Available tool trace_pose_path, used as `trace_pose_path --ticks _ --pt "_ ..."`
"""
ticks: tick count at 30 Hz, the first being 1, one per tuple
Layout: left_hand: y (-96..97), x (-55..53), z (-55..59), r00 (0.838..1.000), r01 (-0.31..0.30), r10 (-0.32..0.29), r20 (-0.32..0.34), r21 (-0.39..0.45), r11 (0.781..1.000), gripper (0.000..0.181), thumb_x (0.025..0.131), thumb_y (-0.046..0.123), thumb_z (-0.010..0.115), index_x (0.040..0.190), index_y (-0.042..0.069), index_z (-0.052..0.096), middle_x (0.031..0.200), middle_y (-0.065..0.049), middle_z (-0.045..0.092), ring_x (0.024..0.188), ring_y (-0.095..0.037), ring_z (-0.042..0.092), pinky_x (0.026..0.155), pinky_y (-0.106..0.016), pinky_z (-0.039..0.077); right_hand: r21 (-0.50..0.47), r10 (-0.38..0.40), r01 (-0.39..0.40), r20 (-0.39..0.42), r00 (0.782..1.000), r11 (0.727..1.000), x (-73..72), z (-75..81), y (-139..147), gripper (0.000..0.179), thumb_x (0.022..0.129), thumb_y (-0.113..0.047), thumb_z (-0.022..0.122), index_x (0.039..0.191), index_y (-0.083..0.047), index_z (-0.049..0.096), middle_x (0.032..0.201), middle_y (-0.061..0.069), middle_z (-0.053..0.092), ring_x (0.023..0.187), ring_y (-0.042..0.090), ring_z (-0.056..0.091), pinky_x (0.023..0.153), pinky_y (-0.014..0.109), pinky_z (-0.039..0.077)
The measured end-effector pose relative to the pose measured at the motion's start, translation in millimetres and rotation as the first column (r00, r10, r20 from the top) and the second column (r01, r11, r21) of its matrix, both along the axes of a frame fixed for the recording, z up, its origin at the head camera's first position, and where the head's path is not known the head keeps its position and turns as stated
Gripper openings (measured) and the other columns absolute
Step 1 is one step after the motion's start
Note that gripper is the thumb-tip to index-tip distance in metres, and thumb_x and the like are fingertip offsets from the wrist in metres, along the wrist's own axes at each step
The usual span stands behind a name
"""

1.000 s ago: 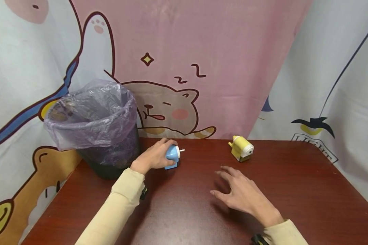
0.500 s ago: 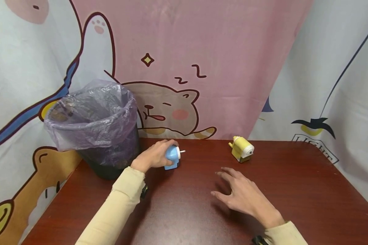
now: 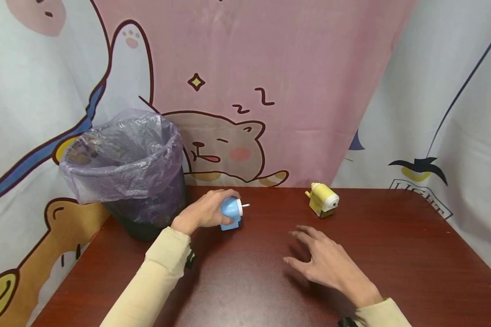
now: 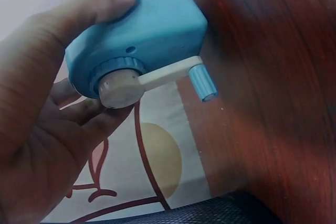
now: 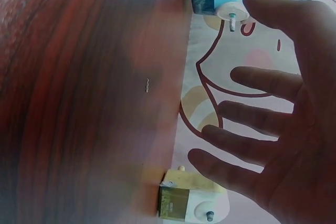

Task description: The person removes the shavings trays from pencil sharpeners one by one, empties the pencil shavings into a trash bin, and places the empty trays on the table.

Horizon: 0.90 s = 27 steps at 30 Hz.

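At the red-brown table, the left grip holds a blue crank device, the right grip wide.

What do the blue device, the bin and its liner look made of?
Blue device: probably hard plastic, satin, judging by smooth moulded edges and soft sheen.
Bin: dark mesh, fairly matte; fine openings show, metal or plastic unclear.
Liner: likely thin plastic film, shiny, being crinkled and see-through.
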<state>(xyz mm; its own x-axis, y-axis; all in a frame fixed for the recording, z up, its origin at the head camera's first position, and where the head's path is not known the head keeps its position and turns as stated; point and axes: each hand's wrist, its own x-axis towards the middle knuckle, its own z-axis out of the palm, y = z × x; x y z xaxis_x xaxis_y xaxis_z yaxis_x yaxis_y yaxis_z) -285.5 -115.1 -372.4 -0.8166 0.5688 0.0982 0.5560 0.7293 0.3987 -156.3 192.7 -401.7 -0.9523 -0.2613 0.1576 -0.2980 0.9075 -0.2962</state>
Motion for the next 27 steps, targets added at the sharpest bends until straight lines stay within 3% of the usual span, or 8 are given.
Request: trace_pose_path --ticks 9,27 --pt "3.7 11.9 8.7 0.998 0.066 -0.065 -0.021 0.053 0.996 0.065 0.077 0.016 0.086 0.137 0.017 0.061 0.127 -0.008 0.067 0.104 -0.022 0.065 0.088 -0.037 0.056 -0.032 0.021 -0.020 0.016 1.000 0.999 0.7 0.3 -2 0.063 0.086 -0.056 0.073 0.133 -0.015 0.067 0.141 0.008 0.061 0.125 0.030 0.063 0.093 0.057 0.055" --pt "14.5 52.5 33.6 0.982 0.180 -0.169 -0.078 0.162 0.970 0.066 0.078 0.022 0.088 0.139 0.020 0.061 0.128 -0.003 0.066 0.103 -0.017 0.067 0.083 -0.033 0.058 -0.141 0.076 -0.066 0.064 0.995 0.988 -0.6 -2.4 -6 0.063 0.089 -0.050 0.074 0.138 -0.012 0.063 0.139 0.005 0.064 0.127 0.025 0.063 0.103 0.051 0.052"
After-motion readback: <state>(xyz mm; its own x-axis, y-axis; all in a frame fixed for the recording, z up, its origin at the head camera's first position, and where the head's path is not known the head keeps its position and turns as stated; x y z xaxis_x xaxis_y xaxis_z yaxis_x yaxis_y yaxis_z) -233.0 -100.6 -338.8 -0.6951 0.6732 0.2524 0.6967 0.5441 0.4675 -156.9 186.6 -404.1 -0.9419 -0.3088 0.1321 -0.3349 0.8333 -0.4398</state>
